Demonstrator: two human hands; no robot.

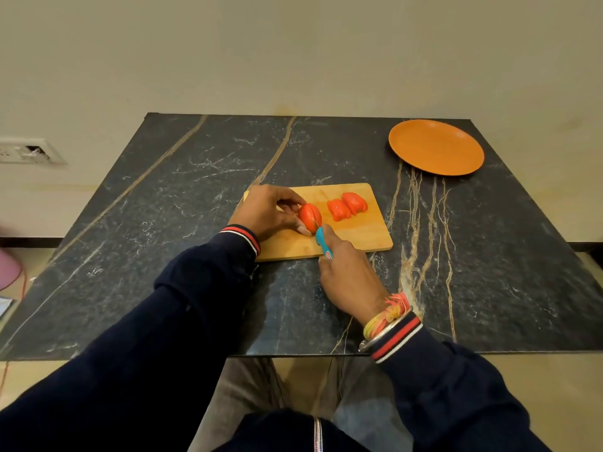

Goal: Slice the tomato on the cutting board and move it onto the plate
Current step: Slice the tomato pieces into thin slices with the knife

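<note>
Dark marble counter, wooden cutting board near its middle, orange plate at far right corner, bare. Left hand curled, fingers pinning tomato half on board's left part. Right hand closed on blue-handled knife, blade in tomato. Cut slices on board's far right

One head-worn view looks forward and down from above the near edge of the table (wide-angle, lines bowed), close over it, facing the wall beyond its far edge.
</note>
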